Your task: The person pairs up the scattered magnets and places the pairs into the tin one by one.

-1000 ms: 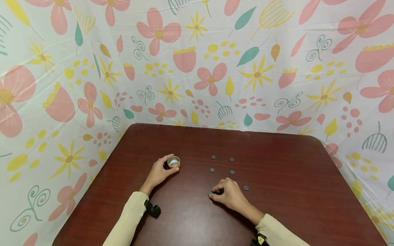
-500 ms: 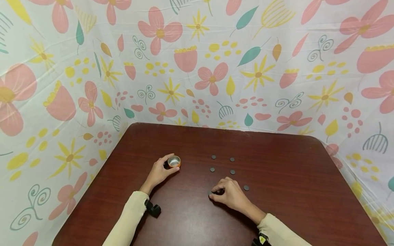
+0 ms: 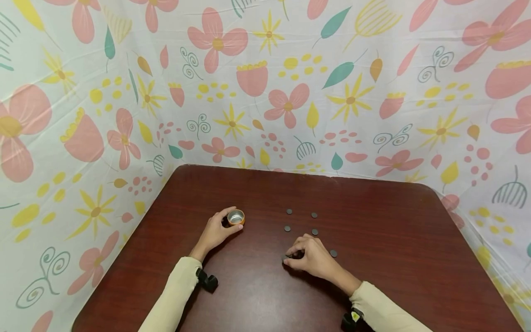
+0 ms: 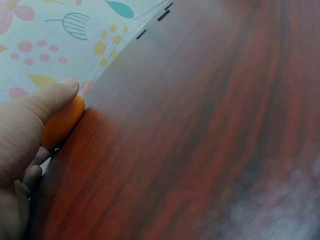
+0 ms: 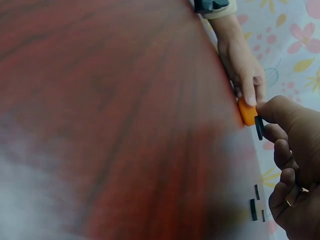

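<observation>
My left hand (image 3: pixel 216 230) is curled round a small round tin (image 3: pixel 236 217), orange outside and bare metal inside, which stands on the table with its mouth up. In the left wrist view the thumb lies along the tin's orange side (image 4: pixel 65 122). My right hand (image 3: pixel 312 258) pinches a thin dark grey disc (image 5: pixel 259 128) between thumb and index finger, and the disc is tilted on edge. Several like discs lie flat on the table beyond and beside the right hand, among them a far disc (image 3: pixel 289 211) and a near disc (image 3: pixel 333 253).
The reddish-brown table (image 3: pixel 249 295) has rounded far corners. A white cloth (image 3: pixel 265 92) printed with flowers hangs behind it and along its sides. Each wrist carries a black camera mount, such as the left mount (image 3: pixel 207 281).
My right hand has risen slightly, tipping the pinched disc up off the table. The left hand and the tin hold their place, and the head view has shifted a little.
</observation>
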`<state>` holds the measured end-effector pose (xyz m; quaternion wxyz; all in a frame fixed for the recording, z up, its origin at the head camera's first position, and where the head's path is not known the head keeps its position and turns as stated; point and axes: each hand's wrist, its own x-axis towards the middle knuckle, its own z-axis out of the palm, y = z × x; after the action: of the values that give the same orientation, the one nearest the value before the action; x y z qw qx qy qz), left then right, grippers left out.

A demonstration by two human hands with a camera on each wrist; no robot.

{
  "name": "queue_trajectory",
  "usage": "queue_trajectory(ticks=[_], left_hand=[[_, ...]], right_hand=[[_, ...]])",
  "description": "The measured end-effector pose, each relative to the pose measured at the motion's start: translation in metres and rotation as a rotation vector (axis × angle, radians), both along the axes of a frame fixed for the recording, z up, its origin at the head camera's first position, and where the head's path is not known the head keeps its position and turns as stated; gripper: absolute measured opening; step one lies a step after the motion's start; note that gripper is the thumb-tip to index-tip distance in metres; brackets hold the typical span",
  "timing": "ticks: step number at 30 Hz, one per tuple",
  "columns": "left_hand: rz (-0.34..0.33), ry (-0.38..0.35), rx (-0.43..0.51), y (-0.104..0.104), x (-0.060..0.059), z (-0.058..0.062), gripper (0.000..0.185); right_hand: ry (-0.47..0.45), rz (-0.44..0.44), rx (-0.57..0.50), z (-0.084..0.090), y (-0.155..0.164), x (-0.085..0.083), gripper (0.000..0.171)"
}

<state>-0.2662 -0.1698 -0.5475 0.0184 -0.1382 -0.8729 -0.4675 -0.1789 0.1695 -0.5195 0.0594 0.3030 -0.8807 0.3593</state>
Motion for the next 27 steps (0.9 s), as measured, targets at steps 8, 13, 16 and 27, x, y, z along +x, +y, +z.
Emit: queue_trajectory(ticks=[8,13,16,27], left_hand=[[-0.007,0.003,-0.001,0.000,0.000,0.000,0.074],[0.001,-0.001,0.003,0.000,-0.001,-0.001,0.074],[0.002,0.005,-0.001,0.000,-0.001,-0.001,0.074],[0.000,0.008,0.004,0.000,-0.001,-0.001,0.071]], right_hand=[[-0.006,0.002,0.020,0.003,0.001,-0.003,0.010],[-0.018,0.004,0.024,0.007,0.002,-0.006,0.010],[-0.032,0.012,0.019,0.013,0.002,-0.010,0.011],[-0.066,0.148,-0.027,0.032,-0.006,-0.036,0.007]])
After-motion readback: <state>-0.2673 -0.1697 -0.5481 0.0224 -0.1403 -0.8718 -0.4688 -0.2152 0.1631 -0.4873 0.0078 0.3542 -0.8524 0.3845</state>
